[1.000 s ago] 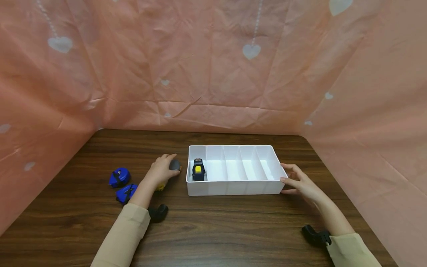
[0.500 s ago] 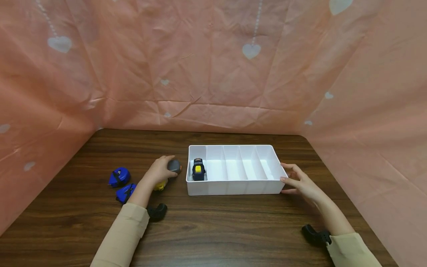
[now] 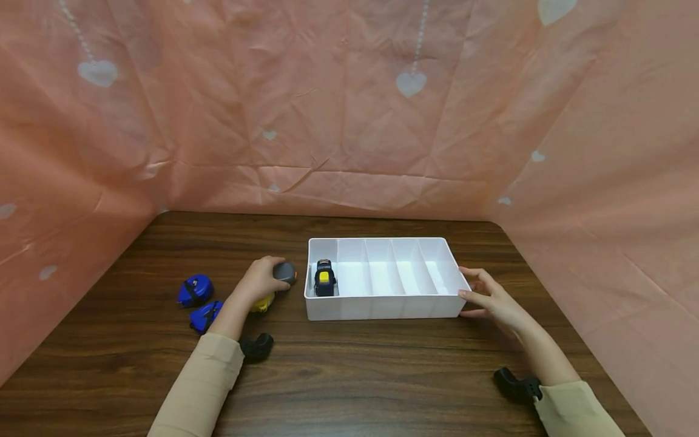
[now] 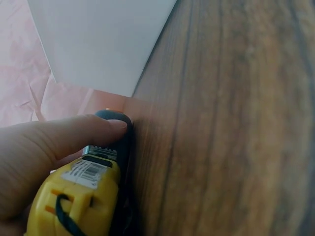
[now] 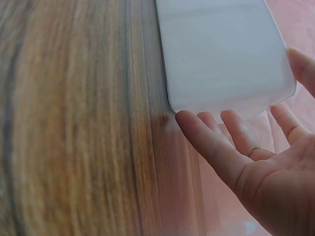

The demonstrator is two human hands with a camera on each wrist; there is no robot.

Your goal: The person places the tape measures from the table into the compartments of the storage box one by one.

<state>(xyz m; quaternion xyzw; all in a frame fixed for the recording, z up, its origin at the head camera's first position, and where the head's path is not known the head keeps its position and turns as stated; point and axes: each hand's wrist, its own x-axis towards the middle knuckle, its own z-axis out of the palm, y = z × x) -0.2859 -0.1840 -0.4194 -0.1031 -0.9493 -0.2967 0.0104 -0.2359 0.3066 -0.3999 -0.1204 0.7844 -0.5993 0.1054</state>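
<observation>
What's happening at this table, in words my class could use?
A person's left hand pinches a round, dark grey thing just left of a white box, while the right hand touches the box's right end. A black tape measure with a yellow button sits in the leftmost compartment. A yellow tape measure is partly hidden by the left hand, and two blue things lie farther left on the table.

Wooden table [image 3: 371,376]: white tray [image 3: 384,308], blue cases [image 3: 199,285], yellow tape measure [image 4: 74,199], grey case [image 3: 284,273].
</observation>
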